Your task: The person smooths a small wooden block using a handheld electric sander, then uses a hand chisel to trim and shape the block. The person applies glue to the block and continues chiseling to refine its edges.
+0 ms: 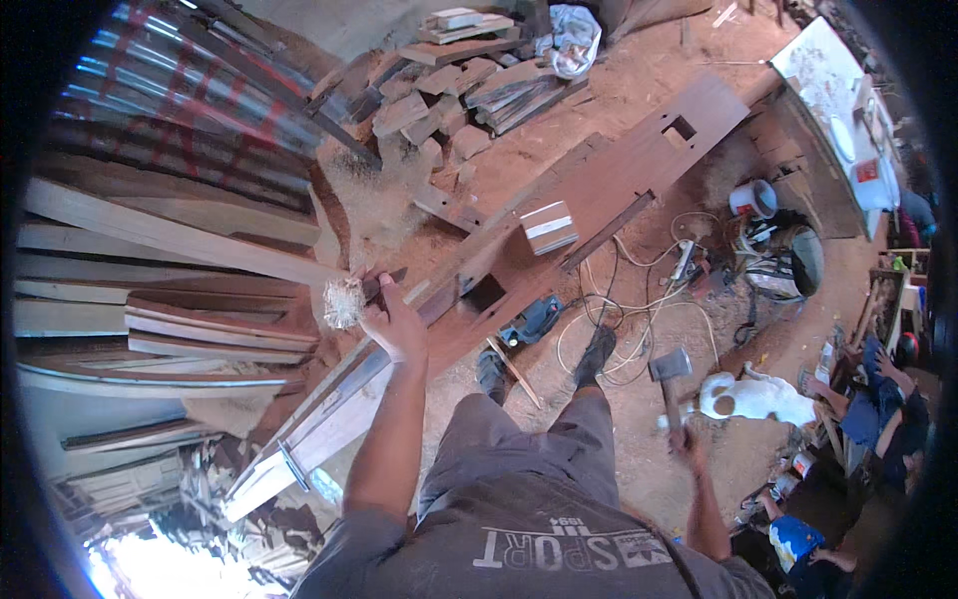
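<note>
My left hand is closed round a chisel with a pale, frayed wooden handle top, held over the near edge of a long reddish-brown plank with cut rectangular holes. Its dark blade is mostly hidden by the hand. My right hand grips the wooden handle of a hammer with a broad metal head, held out to the right of my legs, away from the plank. A small wooden block with a white stripe lies on the plank.
A blue power tool, cords and a bucket lie beyond my feet. Curved boards are stacked left, offcuts behind. A white dog lies at right, near other people. A white-topped bench stands back right.
</note>
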{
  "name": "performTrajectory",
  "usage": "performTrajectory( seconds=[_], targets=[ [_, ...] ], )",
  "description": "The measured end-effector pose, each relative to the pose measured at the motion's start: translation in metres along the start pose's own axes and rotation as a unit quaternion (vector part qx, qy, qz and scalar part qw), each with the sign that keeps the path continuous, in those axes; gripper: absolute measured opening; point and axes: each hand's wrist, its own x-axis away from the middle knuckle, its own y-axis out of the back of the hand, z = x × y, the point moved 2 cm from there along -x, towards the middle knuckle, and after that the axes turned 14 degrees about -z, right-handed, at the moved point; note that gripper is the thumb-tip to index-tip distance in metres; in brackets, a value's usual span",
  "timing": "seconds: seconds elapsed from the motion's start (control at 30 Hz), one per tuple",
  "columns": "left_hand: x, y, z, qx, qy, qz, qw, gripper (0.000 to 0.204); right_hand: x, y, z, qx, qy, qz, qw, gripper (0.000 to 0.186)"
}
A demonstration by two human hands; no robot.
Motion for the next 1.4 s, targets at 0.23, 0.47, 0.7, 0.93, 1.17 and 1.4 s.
performTrajectory(
  seconds=[0.23, 0.47, 0.7, 0.93, 1.17, 1.4],
  targets=[
    [-0.054, -0.019, -0.09, 0.058, 0.116, 0.266, 0.955, 0.024, 0.173, -0.08, 0.257, -0.256, -0.146, -0.069, 0.953, 0.025],
    [-0.037, -0.071, -0.109, 0.181, 0.09, 0.538, 0.818, 0.028, 0.192, -0.117, 0.291, -0.22, -0.018, -0.102, 0.97, 0.037],
    [-0.024, -0.09, -0.119, 0.064, 0.147, 0.597, 0.787, 0.051, 0.177, -0.119, 0.291, 0.025, 0.008, -0.043, 0.999, 0.067],
    [-0.026, -0.091, -0.111, 0.074, 0.145, 0.607, 0.778, 0.055, 0.168, -0.097, 0.318, 0.044, 0.012, 0.0, 0.999, 0.072],
    [-0.025, -0.095, -0.113, 0.033, 0.118, 0.613, 0.781, 0.056, 0.151, -0.094, 0.297, 0.033, -0.022, 0.019, 0.999, 0.076],
    [-0.022, -0.093, -0.112, 0.046, 0.065, 0.578, 0.812, 0.039, 0.159, -0.092, 0.32, 0.036, -0.012, 0.015, 0.999, 0.07]
  ],
)
